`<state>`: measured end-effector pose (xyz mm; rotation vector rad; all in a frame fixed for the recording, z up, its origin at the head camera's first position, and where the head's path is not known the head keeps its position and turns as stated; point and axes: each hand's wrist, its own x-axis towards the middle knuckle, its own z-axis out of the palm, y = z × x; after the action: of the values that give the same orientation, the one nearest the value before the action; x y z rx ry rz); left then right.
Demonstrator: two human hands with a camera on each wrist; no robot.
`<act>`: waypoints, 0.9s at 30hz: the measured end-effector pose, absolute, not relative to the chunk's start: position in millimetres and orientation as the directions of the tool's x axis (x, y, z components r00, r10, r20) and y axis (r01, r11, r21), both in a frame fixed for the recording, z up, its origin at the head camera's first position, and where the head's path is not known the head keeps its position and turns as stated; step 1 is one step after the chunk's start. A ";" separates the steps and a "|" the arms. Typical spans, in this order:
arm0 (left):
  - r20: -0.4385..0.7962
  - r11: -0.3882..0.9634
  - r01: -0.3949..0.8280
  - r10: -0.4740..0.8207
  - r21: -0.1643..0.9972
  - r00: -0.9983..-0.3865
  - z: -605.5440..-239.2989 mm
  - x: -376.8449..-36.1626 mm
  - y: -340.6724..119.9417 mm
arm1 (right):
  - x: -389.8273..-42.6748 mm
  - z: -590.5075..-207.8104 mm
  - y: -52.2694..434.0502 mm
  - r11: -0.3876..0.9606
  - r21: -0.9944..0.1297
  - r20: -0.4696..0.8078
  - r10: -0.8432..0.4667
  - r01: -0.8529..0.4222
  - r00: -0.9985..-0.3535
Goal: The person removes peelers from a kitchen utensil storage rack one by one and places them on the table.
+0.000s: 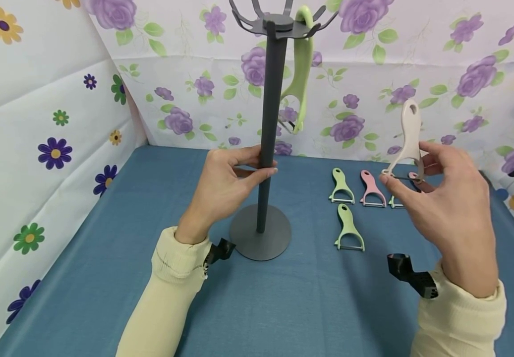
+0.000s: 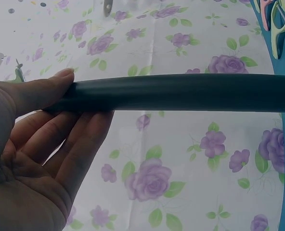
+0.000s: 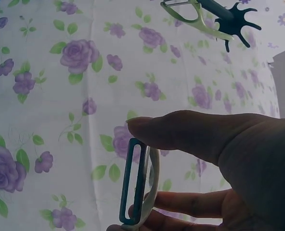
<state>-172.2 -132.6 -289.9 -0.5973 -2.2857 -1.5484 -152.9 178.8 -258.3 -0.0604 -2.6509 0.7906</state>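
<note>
My left hand (image 1: 227, 183) grips the dark grey post of a utensil stand (image 1: 274, 94), thumb on one side and fingers on the other. In the left wrist view the post (image 2: 190, 92) crosses the picture sideways. A green peeler (image 1: 302, 74) hangs by its handle hole from one hook at the top. Over the table's right side, my right hand (image 1: 457, 198) holds a white peeler (image 1: 410, 129) by its blade end, handle pointing up. The right wrist view shows its blade (image 3: 133, 183) between thumb and fingers.
Two green peelers (image 1: 341, 186) (image 1: 349, 228) and a pink peeler (image 1: 371, 188) lie on the blue cloth (image 1: 283, 307). More peelers lie partly hidden behind my right hand. Flowered sheets (image 1: 172, 79) hang behind and at the sides.
</note>
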 end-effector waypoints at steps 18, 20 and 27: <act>0.478 0.324 0.506 0.167 0.799 -0.862 -290.6 -171.9 -134.2 | -165.5 -266.9 196.5 0.904 -0.428 0.189 0.099 0.008 -0.977; 0.479 0.323 0.507 0.169 0.799 -0.861 -290.2 -171.8 -134.0 | -167.0 -267.5 198.3 0.903 -0.429 0.169 0.102 0.020 -0.980; 0.479 0.315 0.508 0.171 0.802 -0.861 -289.4 -172.2 -133.0 | -172.2 -268.1 204.8 0.898 -0.437 0.078 0.096 0.053 -0.992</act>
<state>-172.2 -133.0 -289.4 -0.6105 -2.2810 -1.5612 -172.2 204.8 -268.1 -0.1164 -2.9652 0.6780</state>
